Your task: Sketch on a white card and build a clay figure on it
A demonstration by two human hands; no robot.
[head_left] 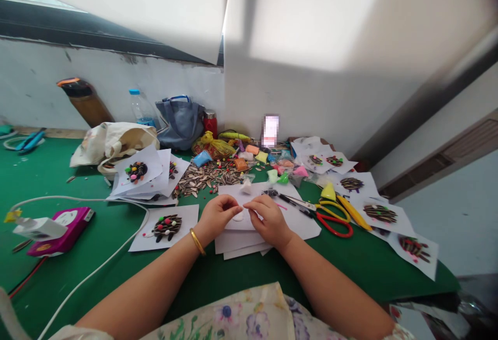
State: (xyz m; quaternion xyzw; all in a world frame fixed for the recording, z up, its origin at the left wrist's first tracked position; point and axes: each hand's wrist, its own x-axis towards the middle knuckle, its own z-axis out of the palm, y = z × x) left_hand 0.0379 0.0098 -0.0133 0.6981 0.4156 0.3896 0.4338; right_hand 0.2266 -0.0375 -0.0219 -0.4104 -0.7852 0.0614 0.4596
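Observation:
Over a stack of white paper sheets [233, 242] my two hands meet, fingertips almost touching. My left hand [218, 216], with a gold bangle at the wrist, has thumb and fingers pinched together. Opposite it, my right hand [269, 219] is closed in a similar pinch. Whatever small piece sits in the fingertips is too small to make out. A flat white piece of modelling clay [238, 216] shows on the paper below and between the hands. Just behind them lies a small bag of white clay [246, 185]. Black-handled scissors and a pen [298, 206] lie right of the hands.
Sunflower seeds [202, 178] are heaped behind, beside coloured clay packets [251, 155]. Red-and-yellow-handled scissors [335, 220] and a yellow utility knife [354, 213] lie right. Seed-decorated papers [171, 228] flank both sides. A white cable [97, 266] crosses the left; a phone [270, 131] stands at the wall.

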